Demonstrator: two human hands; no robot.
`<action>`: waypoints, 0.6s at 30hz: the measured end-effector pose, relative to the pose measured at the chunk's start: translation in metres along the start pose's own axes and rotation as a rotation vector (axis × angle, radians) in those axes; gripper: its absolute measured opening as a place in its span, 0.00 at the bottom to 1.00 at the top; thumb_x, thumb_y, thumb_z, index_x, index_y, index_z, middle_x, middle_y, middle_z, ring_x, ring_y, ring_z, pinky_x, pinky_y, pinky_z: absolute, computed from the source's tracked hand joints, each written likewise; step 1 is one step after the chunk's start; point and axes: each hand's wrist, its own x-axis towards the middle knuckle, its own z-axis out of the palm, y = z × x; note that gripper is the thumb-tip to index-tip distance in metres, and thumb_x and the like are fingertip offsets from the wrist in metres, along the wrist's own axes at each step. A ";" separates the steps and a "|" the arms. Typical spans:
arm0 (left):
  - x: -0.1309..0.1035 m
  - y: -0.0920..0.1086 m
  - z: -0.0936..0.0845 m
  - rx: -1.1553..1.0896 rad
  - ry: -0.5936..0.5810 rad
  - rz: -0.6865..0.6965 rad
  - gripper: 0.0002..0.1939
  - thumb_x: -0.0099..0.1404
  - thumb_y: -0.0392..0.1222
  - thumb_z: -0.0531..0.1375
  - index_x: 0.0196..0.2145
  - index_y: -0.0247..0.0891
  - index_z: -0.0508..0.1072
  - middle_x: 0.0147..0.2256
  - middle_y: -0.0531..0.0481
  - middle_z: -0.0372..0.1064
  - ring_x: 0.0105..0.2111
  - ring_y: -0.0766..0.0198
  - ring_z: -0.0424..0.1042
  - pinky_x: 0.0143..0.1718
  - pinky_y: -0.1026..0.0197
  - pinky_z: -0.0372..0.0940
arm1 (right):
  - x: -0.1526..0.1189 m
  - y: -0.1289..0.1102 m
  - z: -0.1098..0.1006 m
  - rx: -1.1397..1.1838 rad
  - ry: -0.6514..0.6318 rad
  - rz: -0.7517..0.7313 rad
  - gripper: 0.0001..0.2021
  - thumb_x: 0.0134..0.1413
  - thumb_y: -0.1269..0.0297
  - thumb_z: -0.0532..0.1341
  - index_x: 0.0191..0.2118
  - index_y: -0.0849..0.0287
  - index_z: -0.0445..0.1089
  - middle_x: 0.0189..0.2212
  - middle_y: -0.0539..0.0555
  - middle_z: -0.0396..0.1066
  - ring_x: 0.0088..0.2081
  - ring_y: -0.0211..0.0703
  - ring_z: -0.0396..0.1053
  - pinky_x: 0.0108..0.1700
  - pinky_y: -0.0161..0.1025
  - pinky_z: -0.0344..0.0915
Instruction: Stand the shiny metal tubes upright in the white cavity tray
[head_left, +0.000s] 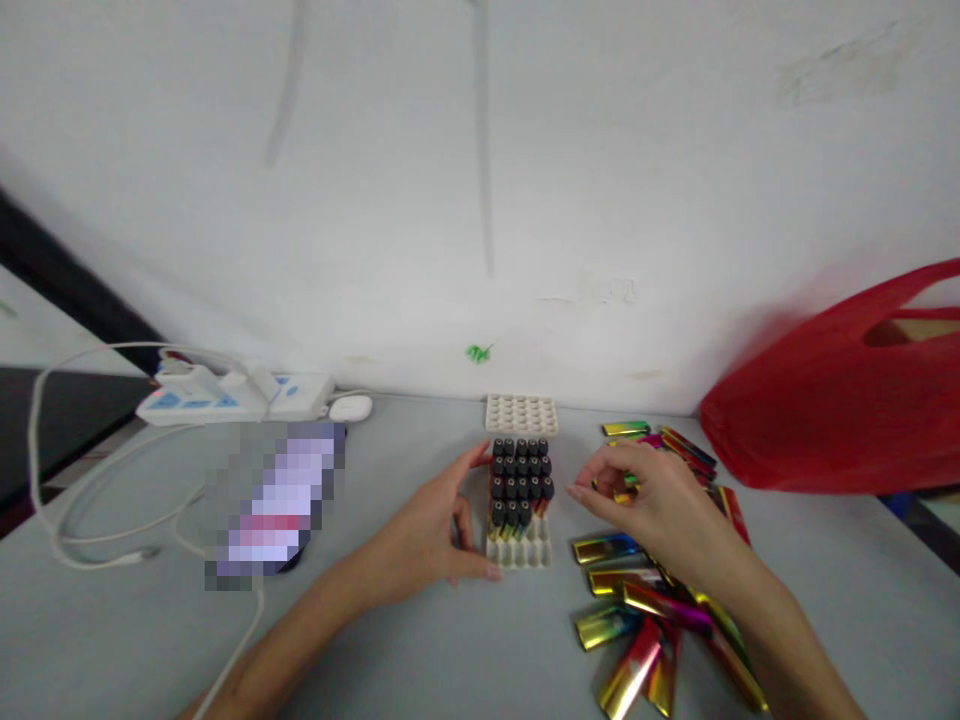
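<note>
A white tray (519, 553) with rows of round pockets holds several slim pieces (517, 490) standing upright, black at the top with shiny coloured bodies below. One piece at the right end of a row sticks out slightly. My left hand (431, 530) curves around the tray's left side, index finger at the back row and thumb at the near left corner. To the right, my right hand (649, 495) hovers over a loose pile of glossy, rainbow-metallic slim cases (664, 605) that look like lighters. Its thumb and index finger curl almost together, with nothing visible between the tips.
Behind the tray lies a second white holed tray (522, 413) against the wall. A red plastic bag (840, 410) stands at the right. At the left are a blurred-out phone (277, 505), a power strip (240, 395), a white earbud case (350, 408) and loops of white cable (45, 470).
</note>
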 end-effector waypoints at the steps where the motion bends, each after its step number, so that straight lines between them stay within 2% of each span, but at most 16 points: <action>1: 0.000 0.000 0.000 0.004 -0.004 -0.004 0.70 0.53 0.39 0.83 0.81 0.43 0.46 0.33 0.58 0.72 0.24 0.66 0.70 0.25 0.66 0.66 | 0.001 0.006 -0.002 -0.044 -0.071 0.027 0.06 0.63 0.60 0.73 0.35 0.54 0.84 0.29 0.52 0.77 0.34 0.50 0.73 0.38 0.44 0.61; 3: 0.001 0.000 -0.001 0.013 -0.004 -0.023 0.71 0.53 0.40 0.83 0.81 0.42 0.44 0.31 0.59 0.72 0.24 0.64 0.71 0.24 0.66 0.67 | 0.001 0.017 -0.005 -0.091 -0.209 0.044 0.03 0.56 0.63 0.76 0.36 0.54 0.85 0.30 0.52 0.76 0.35 0.50 0.72 0.39 0.44 0.60; 6: 0.001 0.001 -0.001 0.021 -0.004 -0.041 0.73 0.52 0.41 0.83 0.81 0.41 0.42 0.27 0.60 0.72 0.23 0.63 0.71 0.24 0.66 0.67 | -0.001 0.027 -0.007 -0.189 -0.309 0.054 0.10 0.49 0.65 0.79 0.40 0.53 0.87 0.34 0.53 0.78 0.41 0.55 0.73 0.46 0.47 0.60; 10: -0.001 0.002 0.000 -0.020 0.013 -0.042 0.72 0.52 0.40 0.83 0.81 0.43 0.44 0.31 0.58 0.73 0.22 0.66 0.70 0.23 0.66 0.66 | -0.004 0.028 -0.004 -0.283 -0.342 0.067 0.12 0.46 0.63 0.81 0.39 0.52 0.87 0.36 0.55 0.78 0.46 0.61 0.71 0.51 0.51 0.58; 15: -0.001 0.001 0.000 -0.018 0.024 -0.021 0.69 0.52 0.39 0.83 0.80 0.48 0.48 0.44 0.49 0.76 0.24 0.68 0.71 0.24 0.66 0.67 | -0.007 0.023 0.004 -0.248 -0.318 0.090 0.07 0.51 0.66 0.78 0.37 0.54 0.84 0.37 0.54 0.77 0.46 0.58 0.70 0.51 0.50 0.57; 18: 0.000 0.002 0.000 -0.008 0.027 -0.027 0.69 0.52 0.39 0.83 0.80 0.47 0.48 0.43 0.50 0.76 0.25 0.67 0.71 0.23 0.66 0.67 | -0.008 0.020 0.008 -0.212 -0.266 0.052 0.08 0.56 0.65 0.77 0.39 0.55 0.80 0.38 0.54 0.76 0.47 0.57 0.69 0.53 0.51 0.58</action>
